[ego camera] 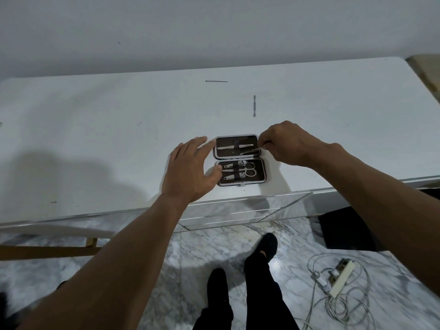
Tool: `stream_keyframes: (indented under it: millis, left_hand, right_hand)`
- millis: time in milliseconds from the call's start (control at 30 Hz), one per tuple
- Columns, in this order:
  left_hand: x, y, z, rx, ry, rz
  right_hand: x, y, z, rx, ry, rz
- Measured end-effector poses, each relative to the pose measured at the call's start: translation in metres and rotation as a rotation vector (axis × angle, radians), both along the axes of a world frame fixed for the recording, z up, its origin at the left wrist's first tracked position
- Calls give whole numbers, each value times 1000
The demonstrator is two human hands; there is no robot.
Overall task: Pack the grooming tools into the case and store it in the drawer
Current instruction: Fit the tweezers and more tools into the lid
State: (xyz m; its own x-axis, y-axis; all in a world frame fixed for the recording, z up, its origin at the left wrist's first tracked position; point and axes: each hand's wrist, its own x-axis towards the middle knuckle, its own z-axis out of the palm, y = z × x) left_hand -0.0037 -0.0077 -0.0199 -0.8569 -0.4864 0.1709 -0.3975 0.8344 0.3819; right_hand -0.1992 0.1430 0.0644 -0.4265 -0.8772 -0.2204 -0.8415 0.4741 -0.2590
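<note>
Case (260, 175) lies open at the centre of the frame, near the front edge of a white table (95, 139), both dark-lined halves facing up. My right hand (289, 146), coming in from the right, pinches a thin metal tool (250, 151) between thumb and fingertips, and the tool's tip lies across the right end of the far half. My left hand (190, 171) is spread wide with straight fingers and holds nothing; its fingertips are at the far half's left edge, its thumb against the near half's left edge. A pair of tweezers (235, 146) sits under a strap in the far half. The near half holds scissors (248, 169) and two clippers (232, 166), also strapped. Two tools are still loose on the table, well apart from the case: a slim stick (216, 81) at upper centre and a flat-ended pusher (254, 106) just below and to its right. A mirrored front (238, 206) runs under the table edge. A power strip (340, 277) with tangled cables lies on the marble floor (202, 246) at lower right.
</note>
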Motion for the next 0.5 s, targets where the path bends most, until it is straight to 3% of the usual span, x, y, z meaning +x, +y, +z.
stream_keyframes:
  millis: [167,500]
  left_hand:
    - [0,0,0,6,2,-1]
    - [0,0,0,4,-2,2]
  right_hand:
    - [-2,-3,2,-12,-106,-88]
    - [1,-3,-2,-43,-69,-175]
